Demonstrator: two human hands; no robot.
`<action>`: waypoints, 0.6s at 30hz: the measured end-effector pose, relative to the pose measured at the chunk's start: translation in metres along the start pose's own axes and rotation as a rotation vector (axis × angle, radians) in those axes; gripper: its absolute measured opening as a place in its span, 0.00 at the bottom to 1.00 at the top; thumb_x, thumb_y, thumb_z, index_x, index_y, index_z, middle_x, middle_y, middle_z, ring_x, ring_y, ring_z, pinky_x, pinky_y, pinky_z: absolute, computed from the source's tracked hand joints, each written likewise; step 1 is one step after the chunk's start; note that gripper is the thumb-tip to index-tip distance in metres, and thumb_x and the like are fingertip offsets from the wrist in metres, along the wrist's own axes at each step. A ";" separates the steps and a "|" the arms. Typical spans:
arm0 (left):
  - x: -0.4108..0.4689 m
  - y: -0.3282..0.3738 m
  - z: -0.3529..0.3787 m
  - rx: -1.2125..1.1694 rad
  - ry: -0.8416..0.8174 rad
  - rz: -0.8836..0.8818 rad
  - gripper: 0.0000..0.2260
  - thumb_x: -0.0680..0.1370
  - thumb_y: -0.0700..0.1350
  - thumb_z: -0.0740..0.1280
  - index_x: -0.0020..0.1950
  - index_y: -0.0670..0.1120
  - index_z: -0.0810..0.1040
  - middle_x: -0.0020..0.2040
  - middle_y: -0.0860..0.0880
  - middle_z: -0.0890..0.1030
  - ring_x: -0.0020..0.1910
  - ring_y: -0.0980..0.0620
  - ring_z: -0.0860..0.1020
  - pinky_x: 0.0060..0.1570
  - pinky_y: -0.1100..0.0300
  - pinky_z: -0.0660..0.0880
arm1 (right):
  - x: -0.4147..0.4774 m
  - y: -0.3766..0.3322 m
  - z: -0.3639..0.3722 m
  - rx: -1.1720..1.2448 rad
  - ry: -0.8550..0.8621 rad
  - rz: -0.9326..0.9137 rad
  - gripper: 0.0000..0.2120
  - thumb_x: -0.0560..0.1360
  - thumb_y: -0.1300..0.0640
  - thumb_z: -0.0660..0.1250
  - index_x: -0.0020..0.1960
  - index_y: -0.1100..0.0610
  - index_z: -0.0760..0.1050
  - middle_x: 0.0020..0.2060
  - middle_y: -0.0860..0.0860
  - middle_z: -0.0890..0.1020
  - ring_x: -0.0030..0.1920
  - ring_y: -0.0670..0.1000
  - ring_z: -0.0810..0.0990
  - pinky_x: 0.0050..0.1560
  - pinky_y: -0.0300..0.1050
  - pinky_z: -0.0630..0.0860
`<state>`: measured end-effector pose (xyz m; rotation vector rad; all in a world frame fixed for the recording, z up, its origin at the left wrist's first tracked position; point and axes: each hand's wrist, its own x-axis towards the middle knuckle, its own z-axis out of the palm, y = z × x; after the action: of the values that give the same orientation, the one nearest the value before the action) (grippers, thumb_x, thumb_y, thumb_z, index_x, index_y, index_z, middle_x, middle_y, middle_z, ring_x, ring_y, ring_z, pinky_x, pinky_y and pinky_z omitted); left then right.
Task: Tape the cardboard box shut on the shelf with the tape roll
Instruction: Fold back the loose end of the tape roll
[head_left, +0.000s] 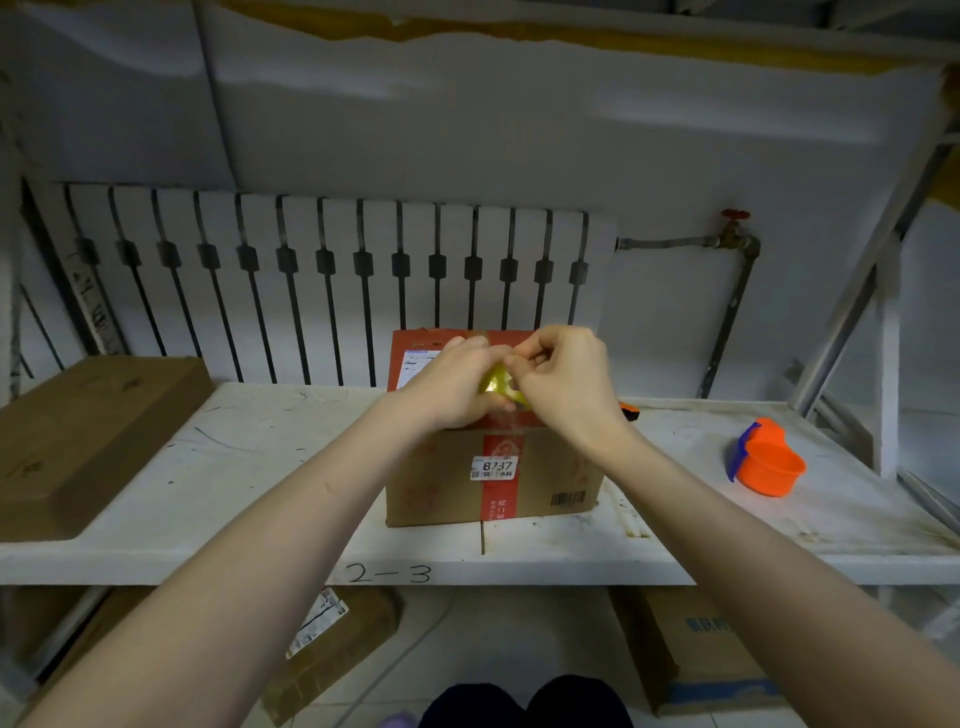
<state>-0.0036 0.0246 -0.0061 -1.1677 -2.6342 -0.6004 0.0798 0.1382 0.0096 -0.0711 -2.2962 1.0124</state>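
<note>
A brown cardboard box (452, 483) with a red stripe and a white label reading 8737 stands in the middle of the white shelf (260, 467). Its top flaps lie closed. Both my hands hover just above the box's front top edge. My left hand (452, 384) grips a yellowish tape roll (500, 388), which is mostly hidden between the hands. My right hand (563, 379) pinches at the roll with its fingertips, close against my left hand. A short clear strip of tape hangs down from the roll toward the box edge.
A flat brown box (88, 441) lies at the shelf's left end. An orange cup with a blue handle (769, 460) sits at the right. A small orange and black object (628, 410) peeks out behind my right wrist. A radiator (322, 280) lines the wall behind. More boxes lie on the floor below.
</note>
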 end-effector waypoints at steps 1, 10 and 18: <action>0.004 -0.002 -0.002 0.014 -0.016 0.006 0.11 0.73 0.50 0.70 0.53 0.52 0.75 0.48 0.51 0.70 0.54 0.49 0.68 0.58 0.51 0.70 | 0.001 -0.002 0.002 0.007 0.000 -0.009 0.05 0.74 0.60 0.68 0.40 0.54 0.78 0.34 0.49 0.80 0.34 0.43 0.78 0.37 0.34 0.75; 0.031 -0.019 -0.025 -0.141 -0.292 -0.104 0.34 0.70 0.42 0.74 0.72 0.55 0.63 0.70 0.47 0.68 0.68 0.45 0.68 0.65 0.48 0.71 | 0.033 0.010 0.007 0.506 0.012 0.313 0.04 0.71 0.62 0.71 0.38 0.56 0.82 0.34 0.55 0.85 0.33 0.46 0.83 0.35 0.37 0.78; 0.036 -0.029 -0.023 -0.296 -0.271 -0.134 0.45 0.68 0.36 0.72 0.77 0.55 0.51 0.73 0.49 0.65 0.66 0.48 0.70 0.64 0.51 0.73 | 0.055 0.006 0.022 0.592 -0.076 0.442 0.02 0.71 0.59 0.73 0.40 0.57 0.82 0.35 0.54 0.85 0.30 0.42 0.82 0.27 0.31 0.73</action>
<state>-0.0489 0.0202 0.0187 -1.2330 -2.9459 -0.9455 0.0225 0.1441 0.0227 -0.3078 -1.9907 1.9103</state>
